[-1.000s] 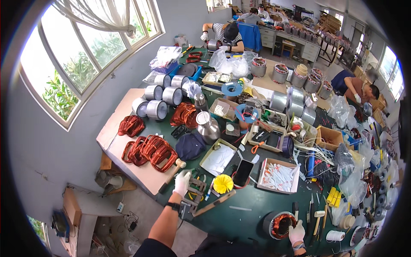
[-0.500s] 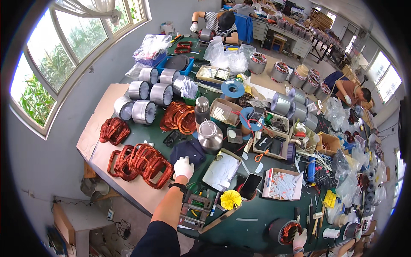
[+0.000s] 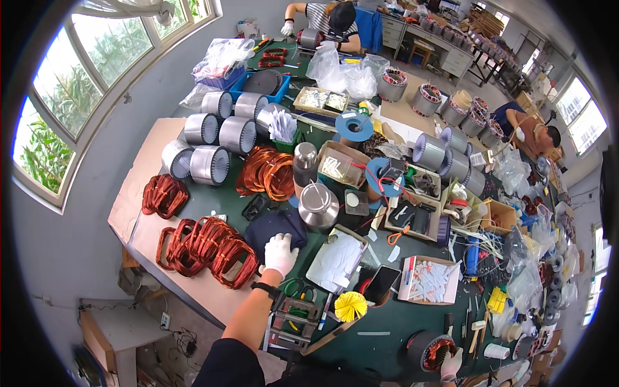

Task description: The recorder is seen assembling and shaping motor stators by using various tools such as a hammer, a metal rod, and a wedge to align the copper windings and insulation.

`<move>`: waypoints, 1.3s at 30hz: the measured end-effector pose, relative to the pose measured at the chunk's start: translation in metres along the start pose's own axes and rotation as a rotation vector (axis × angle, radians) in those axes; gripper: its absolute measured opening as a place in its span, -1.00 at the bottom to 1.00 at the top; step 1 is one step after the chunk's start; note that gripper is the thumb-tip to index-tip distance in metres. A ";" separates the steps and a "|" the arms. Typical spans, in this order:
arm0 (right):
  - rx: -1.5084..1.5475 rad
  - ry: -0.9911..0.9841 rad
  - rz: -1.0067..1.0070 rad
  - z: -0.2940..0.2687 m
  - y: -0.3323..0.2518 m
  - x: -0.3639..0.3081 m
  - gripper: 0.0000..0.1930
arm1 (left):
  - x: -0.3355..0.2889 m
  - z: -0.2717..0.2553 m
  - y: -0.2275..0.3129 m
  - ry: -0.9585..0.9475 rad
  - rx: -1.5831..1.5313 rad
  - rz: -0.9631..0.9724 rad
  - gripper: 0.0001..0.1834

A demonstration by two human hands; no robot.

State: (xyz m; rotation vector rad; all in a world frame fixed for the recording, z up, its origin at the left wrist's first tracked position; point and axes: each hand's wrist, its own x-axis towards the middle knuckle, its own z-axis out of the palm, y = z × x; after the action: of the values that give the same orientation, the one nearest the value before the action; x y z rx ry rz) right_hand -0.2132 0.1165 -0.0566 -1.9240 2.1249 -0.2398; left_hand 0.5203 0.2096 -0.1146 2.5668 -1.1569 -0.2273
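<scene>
My left hand (image 3: 280, 253), in a white glove, lies with fingers spread and loose on the near edge of a dark blue folded cloth (image 3: 274, 227) on the green counter (image 3: 380, 329); it presses down on the cloth rather than closing around it. Taking that cloth as the landmark: just to its left sits a pile of copper wire coils (image 3: 206, 248), beyond it stands a steel kettle (image 3: 318, 206), and to its right lies a shallow tray of white paper slips (image 3: 336, 258). Nearer me than the cloth are green-handled scissors (image 3: 298, 288) and a yellow brush head (image 3: 350, 305). Far to the right of the cloth, at the near edge of the counter, my right hand (image 3: 451, 364), also gloved in white, rests against the rim of a round motor stator (image 3: 429, 350) with copper windings inside; I cannot tell whether its fingers are closed on it or only touching. Well beyond the cloth, ribbed silver stator cores (image 3: 209, 164) are lined up.
</scene>
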 end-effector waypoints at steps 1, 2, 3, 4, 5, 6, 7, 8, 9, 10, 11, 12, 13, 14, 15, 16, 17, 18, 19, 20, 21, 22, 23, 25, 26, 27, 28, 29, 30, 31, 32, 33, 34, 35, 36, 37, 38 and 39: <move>-0.011 -0.014 0.013 -0.001 0.000 0.001 -0.67 | 0.001 0.006 0.004 0.019 0.022 0.015 -0.53; -0.012 -0.015 0.012 0.000 0.000 0.000 -0.67 | 0.003 0.011 0.006 0.018 0.021 0.014 -0.53; -0.026 -0.016 0.032 0.000 -0.001 -0.001 -0.67 | 0.005 0.015 0.006 0.024 0.002 0.063 -0.60; -0.040 -0.017 0.052 0.000 -0.001 -0.001 -0.67 | 0.006 0.019 0.005 0.029 -0.015 0.112 -0.68; -0.038 -0.020 0.050 0.000 -0.001 0.000 -0.67 | 0.006 0.024 0.005 0.046 -0.027 0.120 -0.77; -0.089 -0.069 0.036 -0.001 -0.001 0.001 -0.60 | 0.005 0.028 0.002 0.045 -0.021 0.117 -0.77; -0.140 -0.119 0.022 -0.001 -0.002 0.002 -0.45 | 0.003 0.032 -0.001 0.041 -0.048 0.169 -0.79; -0.136 -0.127 0.017 0.001 -0.003 0.002 -0.45 | 0.001 0.035 -0.006 0.036 -0.072 0.219 -0.79; -0.124 -0.116 0.015 0.001 -0.004 0.001 -0.45 | -0.001 0.038 -0.008 -0.035 -0.104 0.256 -0.75; -0.115 -0.100 0.022 -0.002 -0.002 0.000 -0.45 | -0.001 0.032 0.000 -0.041 -0.103 0.261 -0.75; -0.121 -0.105 0.063 -0.005 -0.001 -0.003 -0.48 | -0.001 0.024 0.008 -0.037 -0.150 0.232 -0.72; -0.120 -0.105 0.073 -0.009 -0.001 -0.004 -0.48 | 0.003 0.014 0.016 -0.032 -0.197 0.205 -0.68; -0.124 -0.094 0.059 -0.009 -0.002 -0.005 -0.50 | 0.011 0.004 0.008 -0.082 -0.301 0.171 -0.61; -0.129 -0.081 0.048 -0.009 -0.003 -0.006 -0.52 | 0.021 0.000 -0.001 -0.113 -0.365 0.117 -0.59; -0.122 -0.075 0.027 -0.008 -0.006 -0.005 -0.54 | 0.031 -0.004 -0.019 -0.043 -0.331 0.061 -0.57; -0.115 -0.082 0.021 -0.007 -0.008 -0.004 -0.54 | 0.041 -0.006 -0.036 0.027 -0.297 0.005 -0.55; -0.098 -0.084 0.022 -0.007 -0.009 -0.003 -0.54 | 0.051 -0.007 -0.049 0.026 -0.184 -0.065 -0.51; -0.076 -0.085 0.021 -0.006 -0.011 -0.002 -0.55 | 0.059 -0.009 -0.060 0.030 -0.069 -0.136 -0.47; -0.068 -0.086 0.018 -0.003 -0.012 0.000 -0.55 | 0.066 -0.007 -0.069 -0.006 0.034 -0.201 -0.35; -0.079 -0.087 0.025 -0.001 -0.012 0.000 -0.55 | 0.072 -0.005 -0.078 -0.070 0.081 -0.280 -0.26; -0.096 -0.081 0.043 -0.001 -0.009 -0.001 -0.56 | 0.079 -0.002 -0.075 -0.111 0.051 -0.369 -0.22; -0.113 -0.073 0.061 -0.001 -0.007 -0.003 -0.57 | 0.086 0.002 -0.072 -0.152 0.022 -0.457 -0.18; -0.112 -0.061 0.070 -0.001 -0.004 -0.003 -0.57 | 0.090 0.003 -0.072 -0.183 0.013 -0.489 -0.15; -0.094 -0.048 0.062 -0.004 0.003 -0.008 -0.58 | 0.099 0.011 -0.068 -0.218 -0.049 -0.519 -0.14; -0.094 -0.018 0.086 -0.005 0.006 -0.009 -0.58 | 0.104 0.016 -0.070 -0.204 -0.113 -0.516 -0.18; -0.076 -0.031 0.099 -0.005 0.009 -0.010 -0.59 | 0.108 0.023 -0.077 -0.204 -0.168 -0.498 -0.20; -0.047 -0.053 0.101 -0.003 0.004 -0.008 -0.60 | 0.110 0.030 -0.104 -0.208 -0.378 -0.502 -0.20; 0.095 0.078 0.119 0.002 -0.003 -0.011 -0.69 | 0.111 0.033 -0.130 -0.283 -0.518 -0.450 -0.24; 0.079 0.120 0.163 -0.015 0.008 -0.024 -0.72 | 0.121 0.052 -0.088 -0.387 -0.384 -0.285 -0.48; 0.171 -0.008 0.171 0.013 -0.026 -0.001 -0.75 | 0.099 0.027 -0.206 -0.230 -0.204 0.120 -0.72; 0.081 0.101 0.111 0.009 -0.013 -0.009 -0.75 | 0.096 0.052 -0.189 -0.157 -0.077 0.363 -0.69; 0.010 0.045 0.112 0.009 -0.023 -0.004 -0.70 | 0.094 0.045 -0.213 -0.171 0.107 0.542 -0.70; 0.028 0.033 0.149 0.010 -0.025 -0.004 -0.68 | 0.092 0.049 -0.216 -0.280 0.032 0.354 -0.74; 0.028 0.045 0.190 0.002 -0.021 -0.009 -0.68 | 0.082 0.064 -0.192 -0.208 -0.390 0.048 -0.80; 0.055 0.036 0.204 -0.002 -0.023 -0.011 -0.69 | 0.080 0.059 -0.183 -0.230 -0.261 0.111 -0.67; 0.103 0.050 0.194 0.001 -0.034 -0.005 -0.69 | 0.074 0.038 -0.208 -0.226 -0.173 0.228 -0.61; 0.127 0.015 0.160 0.005 -0.044 0.001 -0.68 | 0.074 0.011 -0.230 -0.225 -0.075 0.334 -0.55; 0.093 0.013 0.172 -0.004 -0.038 -0.007 -0.67 | 0.078 0.019 -0.189 -0.397 -0.417 -0.077 -0.50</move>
State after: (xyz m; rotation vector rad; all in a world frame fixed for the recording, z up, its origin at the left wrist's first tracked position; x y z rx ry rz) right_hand -0.1776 0.1190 -0.0412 -1.6816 2.2305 -0.3116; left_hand 0.6996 0.2646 -0.1997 2.2484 -1.0002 -0.9263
